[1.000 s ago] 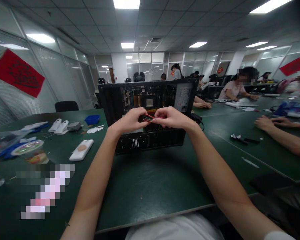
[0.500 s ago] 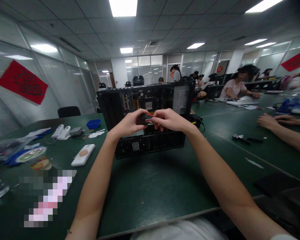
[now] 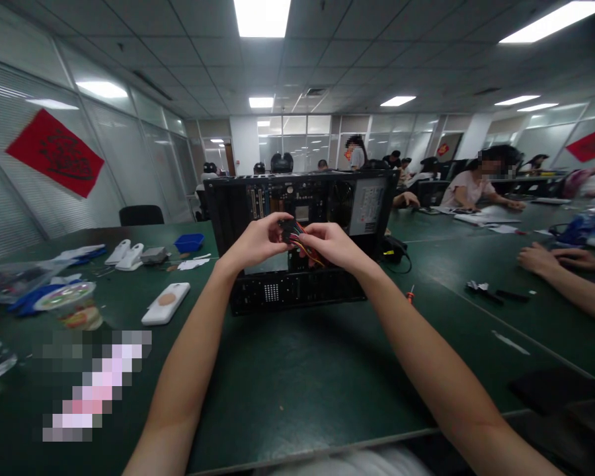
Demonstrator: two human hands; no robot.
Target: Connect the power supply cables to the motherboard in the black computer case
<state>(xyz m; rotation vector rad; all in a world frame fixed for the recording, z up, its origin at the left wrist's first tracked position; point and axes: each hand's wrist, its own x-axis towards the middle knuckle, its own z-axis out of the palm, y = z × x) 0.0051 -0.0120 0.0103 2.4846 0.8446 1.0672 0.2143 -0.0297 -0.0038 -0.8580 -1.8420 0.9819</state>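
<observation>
We pinch the plug (image 3: 290,230) between left hand (image 3: 258,241) and right hand (image 3: 327,243), wires (image 3: 311,251) trailing toward 5 o'clock, raised before the open case (image 3: 258,205) for access.

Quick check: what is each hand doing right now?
Left hand: closed on the black connector.
Right hand: closed on the coloured wires beside that connector.

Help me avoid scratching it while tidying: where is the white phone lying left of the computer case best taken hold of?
Take the white phone across its two long edges, coming from above. It lies flat on the green table, so only its sides give a grip, and the space around it looks open.
</observation>
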